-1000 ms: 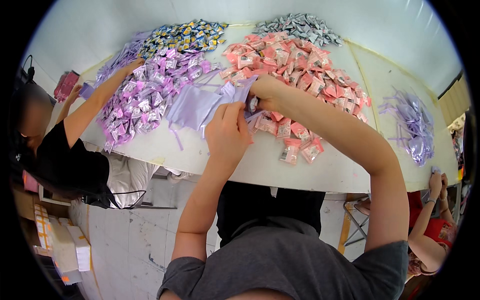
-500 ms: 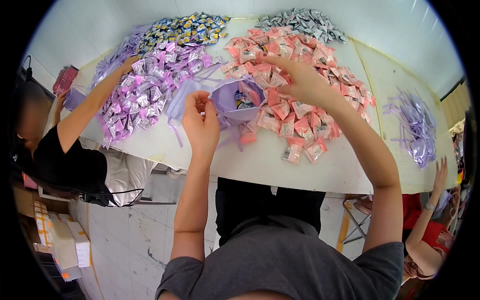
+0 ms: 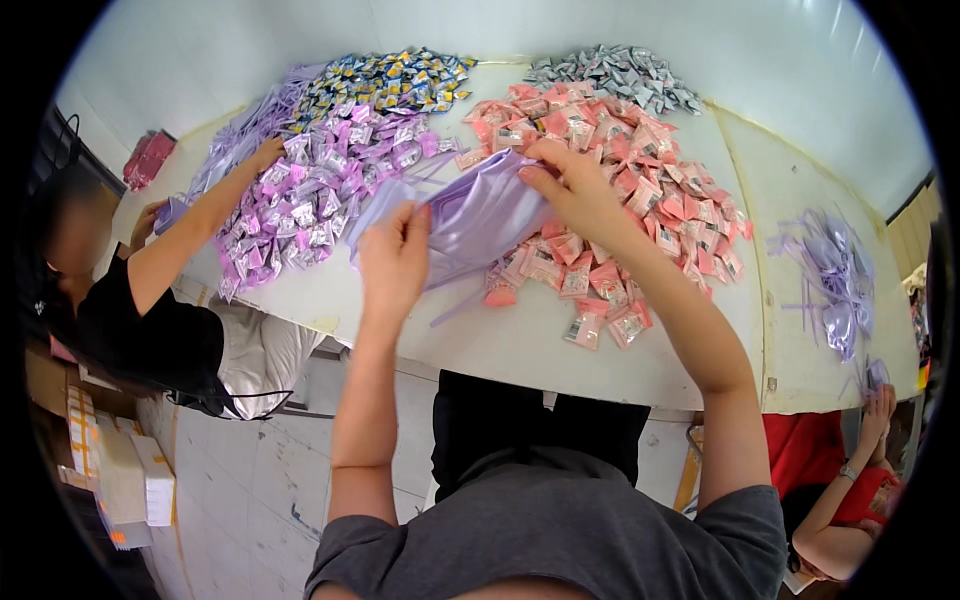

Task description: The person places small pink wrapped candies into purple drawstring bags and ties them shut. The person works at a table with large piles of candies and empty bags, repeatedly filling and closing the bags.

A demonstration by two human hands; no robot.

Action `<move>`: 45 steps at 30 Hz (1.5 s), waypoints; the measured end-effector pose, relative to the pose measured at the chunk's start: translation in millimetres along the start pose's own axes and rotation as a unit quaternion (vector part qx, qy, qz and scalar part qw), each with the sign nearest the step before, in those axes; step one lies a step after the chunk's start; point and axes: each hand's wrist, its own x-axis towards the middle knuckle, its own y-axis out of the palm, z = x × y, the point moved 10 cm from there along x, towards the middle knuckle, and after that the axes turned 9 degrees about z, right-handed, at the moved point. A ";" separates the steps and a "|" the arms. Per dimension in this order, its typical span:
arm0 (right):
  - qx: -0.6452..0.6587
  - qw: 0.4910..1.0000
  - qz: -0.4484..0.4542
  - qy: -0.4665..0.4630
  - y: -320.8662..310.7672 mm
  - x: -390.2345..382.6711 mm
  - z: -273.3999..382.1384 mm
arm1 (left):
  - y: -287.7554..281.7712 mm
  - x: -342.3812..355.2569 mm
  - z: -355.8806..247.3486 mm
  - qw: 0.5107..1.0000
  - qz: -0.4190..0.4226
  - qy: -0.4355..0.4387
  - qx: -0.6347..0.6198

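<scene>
A lilac satin drawstring pouch (image 3: pixel 485 215) is stretched between my two hands above the table. My left hand (image 3: pixel 393 255) pinches its left side, fingers closed. My right hand (image 3: pixel 575 190) grips the upper right edge of the mouth between thumb and fingers. The pouch's inside is hidden now, and a ribbon trails below it. More lilac fabric (image 3: pixel 372 215) shows behind my left hand. Just beyond my right hand spreads a heap of small pink packets (image 3: pixel 655 165). To the left of the pouch lies a heap of purple-and-silver packets (image 3: pixel 300 200).
Blue-and-yellow packets (image 3: pixel 385 80) and grey packets (image 3: pixel 620 78) lie at the back. Lilac pouches are piled at the far left (image 3: pixel 240 130) and right (image 3: pixel 840 270). A co-worker's arm (image 3: pixel 190 240) reaches into the purple heap; another person's hand (image 3: pixel 878 410) holds something lilac at right.
My right hand has come from over the pink packets to the pouch's edge and gripped it. The pouch has gone from round and open to stretched sideways, hiding the packets inside.
</scene>
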 end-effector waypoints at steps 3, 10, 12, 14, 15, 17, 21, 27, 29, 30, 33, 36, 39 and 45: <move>-0.042 0.998 0.040 0.009 -23.6 -12.9 31.7 | -20.2 1.9 -55.4 0.987 0.008 0.060 0.149; 0.032 0.994 0.100 0.041 -48.0 -89.3 77.8 | 8.3 -32.7 -75.6 0.885 0.254 -0.035 -0.389; 0.185 0.976 0.073 0.091 -52.9 -141.7 87.3 | -4.8 -64.8 -65.4 0.809 0.217 -0.075 -0.541; 0.491 0.862 -0.111 0.054 -72.4 -200.2 96.5 | -29.0 -89.7 -40.7 0.700 0.109 -0.093 -0.699; 0.519 0.844 -0.133 0.024 -69.1 -222.5 106.9 | -27.3 -104.0 -48.4 0.688 0.123 -0.064 -0.713; 0.571 0.799 -0.187 -0.022 -68.1 -251.3 101.4 | -19.8 -113.2 -60.1 0.696 0.121 -0.023 -0.707; 0.327 0.863 -0.380 -0.062 -80.9 -264.2 91.1 | 12.3 -116.2 -92.1 0.690 0.195 -0.010 -0.697; 0.051 0.978 0.201 -0.026 69.2 -200.7 102.9 | 90.6 -116.2 -135.2 0.719 0.537 -0.087 -0.433; 0.132 0.981 0.073 0.124 10.1 -213.7 57.6 | 80.3 -68.9 -95.2 0.847 0.459 0.039 -0.266; 0.148 0.971 -0.081 0.171 -41.9 -226.6 41.6 | 48.4 -33.1 -51.2 0.950 0.246 0.100 -0.162; 0.045 0.894 -0.433 0.107 -201.9 -292.4 37.3 | -35.2 20.5 90.0 0.977 -0.047 -0.028 0.208; -0.241 0.823 -0.481 0.184 -317.1 -338.5 24.2 | -33.6 23.1 148.2 0.918 -0.034 -0.045 0.392; -0.631 0.609 -0.261 0.403 -343.2 -327.1 -19.2 | -16.4 19.9 141.2 0.918 -0.051 -0.033 0.393; -0.435 0.835 -0.170 0.290 -314.9 -155.1 -134.9 | -4.2 23.7 131.6 0.913 -0.059 0.001 0.404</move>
